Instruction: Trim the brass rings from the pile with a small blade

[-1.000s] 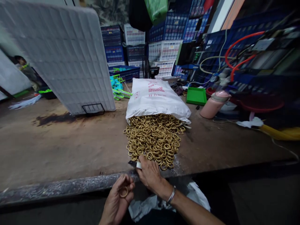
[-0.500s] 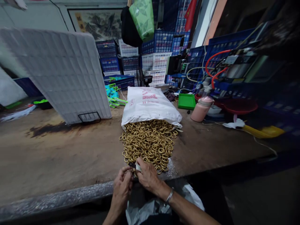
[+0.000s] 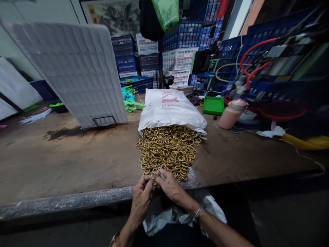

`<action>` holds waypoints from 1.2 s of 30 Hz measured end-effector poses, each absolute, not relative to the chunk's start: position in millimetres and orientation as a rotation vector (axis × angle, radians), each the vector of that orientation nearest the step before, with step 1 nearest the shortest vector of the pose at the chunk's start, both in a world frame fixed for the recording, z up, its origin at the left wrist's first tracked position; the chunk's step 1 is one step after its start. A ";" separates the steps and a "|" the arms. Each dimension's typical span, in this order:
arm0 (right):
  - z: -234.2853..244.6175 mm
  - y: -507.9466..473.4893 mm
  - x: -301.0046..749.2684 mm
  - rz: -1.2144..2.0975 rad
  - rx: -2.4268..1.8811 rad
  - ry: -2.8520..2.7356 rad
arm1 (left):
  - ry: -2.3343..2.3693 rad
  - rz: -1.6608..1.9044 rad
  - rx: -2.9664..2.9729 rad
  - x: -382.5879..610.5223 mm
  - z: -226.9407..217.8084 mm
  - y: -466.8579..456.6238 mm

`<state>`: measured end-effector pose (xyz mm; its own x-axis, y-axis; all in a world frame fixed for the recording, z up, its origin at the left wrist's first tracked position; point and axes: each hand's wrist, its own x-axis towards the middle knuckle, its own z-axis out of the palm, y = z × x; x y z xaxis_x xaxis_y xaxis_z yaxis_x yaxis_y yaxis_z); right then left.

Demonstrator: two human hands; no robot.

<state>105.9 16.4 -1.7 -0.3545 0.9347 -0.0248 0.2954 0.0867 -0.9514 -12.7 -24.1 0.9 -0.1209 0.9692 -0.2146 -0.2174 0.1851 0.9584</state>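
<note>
A heap of gold-coloured rings (image 3: 168, 149) spills out of the mouth of a white woven sack (image 3: 172, 108) onto the table. At the heap's near edge, my left hand (image 3: 141, 197) is closed in a pinch on a gold ring (image 3: 154, 182). My right hand (image 3: 171, 187) touches it from the right, its fingers closed around a slim pale tool (image 3: 161, 175). Most of that tool is covered by the fingers, and its kind cannot be made out. Both hands are just over the table's front edge.
A tall white padded panel (image 3: 69, 75) stands at left in a black wire stand (image 3: 105, 121). Blue-green plastic pieces (image 3: 131, 97) lie beside the sack. At right are a green tray (image 3: 213, 105), a pink bottle (image 3: 231, 115) and a machine with red hoses (image 3: 253, 55). Stacked crates (image 3: 180, 58) stand behind.
The view has shifted, so the table appears a little higher and leftward things sit further right. The tool in my right hand has turned; its dark part no longer shows.
</note>
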 end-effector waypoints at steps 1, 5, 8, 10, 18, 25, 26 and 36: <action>-2.9 16.0 107.0 1.279 -1.227 -1.728 | 1.226 1.200 0.818 -12.6 -0.6 -25.2; -3.7 13.4 111.5 1.238 -1.238 -1.735 | 1.108 1.071 0.753 -11.6 -0.5 -29.6; -0.9 12.5 114.0 1.320 -1.193 -1.698 | 1.052 1.086 0.724 -10.0 2.9 -31.8; 0.7 11.9 115.7 1.318 -1.215 -1.693 | 1.040 1.101 0.698 -9.0 4.2 -32.5; -6.2 0.9 122.6 0.848 -1.375 -2.225 | 1.108 1.125 0.671 -8.9 -1.1 -32.7; -2.9 -1.6 120.9 0.707 -1.408 -2.444 | 1.177 1.136 0.726 -12.8 -13.7 -33.6; -2.4 -1.6 120.2 0.681 -1.420 -2.461 | 1.178 1.130 0.733 -14.0 -14.2 -35.3; -16.9 4.9 111.7 0.503 -1.630 -2.372 | 0.993 1.198 0.433 -32.0 11.0 -63.3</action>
<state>111.7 4.9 -16.9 -0.3610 0.9325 -0.0124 0.8573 0.3266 -0.3979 -32.0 -63.3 11.0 0.0305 0.9132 -0.4063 -0.5688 0.3502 0.7442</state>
